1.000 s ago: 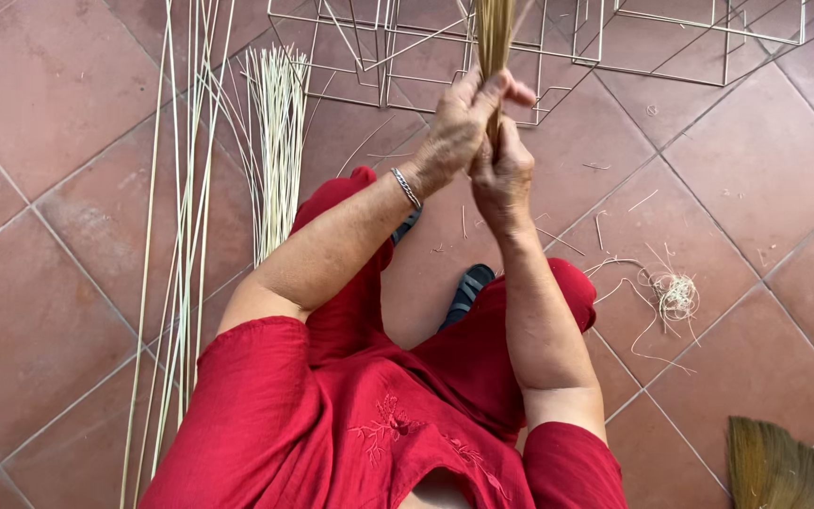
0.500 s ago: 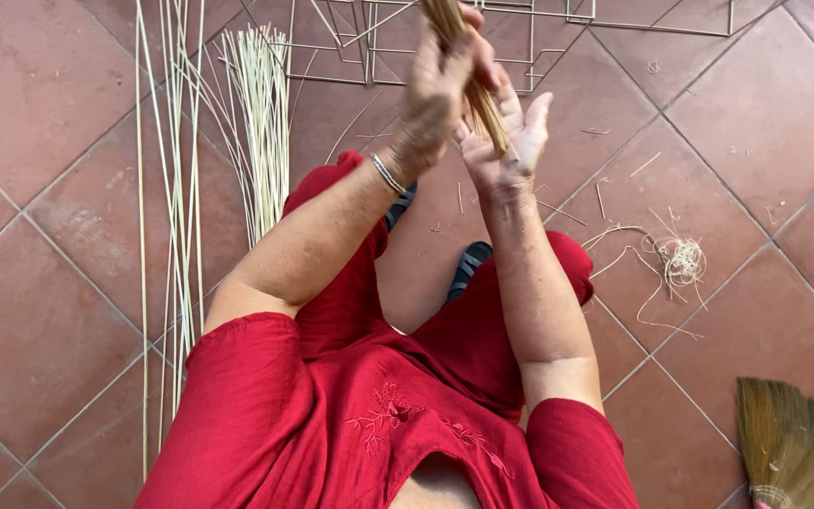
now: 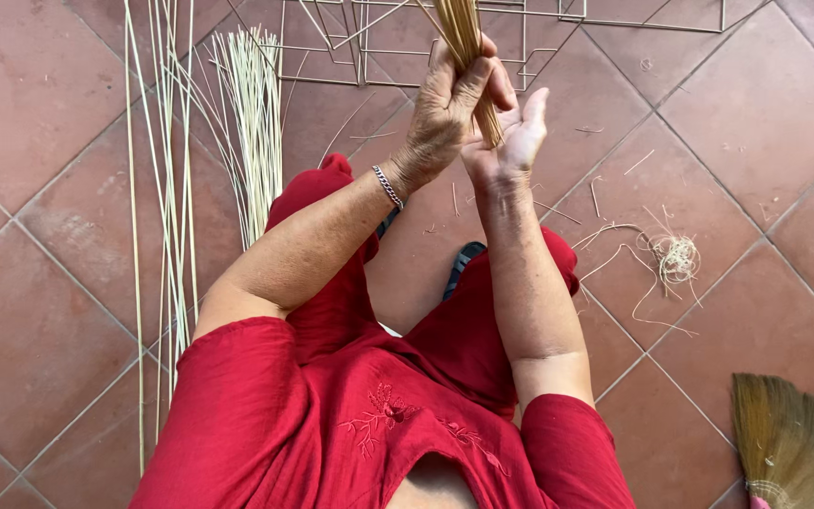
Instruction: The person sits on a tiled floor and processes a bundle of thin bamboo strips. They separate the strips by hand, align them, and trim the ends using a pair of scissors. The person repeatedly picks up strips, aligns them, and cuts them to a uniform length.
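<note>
- The person sat over a terracotta tile floor (image 3: 40,311) in red clothes, both forearms raised in front of the knees.
- The left hand (image 3: 449,104) was clenched round a bundle of tan straws (image 3: 463,38), thumb and fingers wrapped about it near its lower end; a thin silver bracelet (image 3: 388,187) sat on that wrist.
- The right hand (image 3: 511,137) was flat and unclenched, fingers together, its palm pressed against the bundle's lower end and touching the left hand.
- The bundle ran up between the two hands and out of the top of the view.
- Behind the hands a wire frame (image 3: 539,38) rested on the tiles.
- Long pale reeds (image 3: 167,188) lay to the left, with a shorter sheaf of pale stalks (image 3: 252,113) just beside them.
- A loose tangle of fibre (image 3: 675,256) lay on the right, and a broom head (image 3: 789,448) showed at the lower right corner.
</note>
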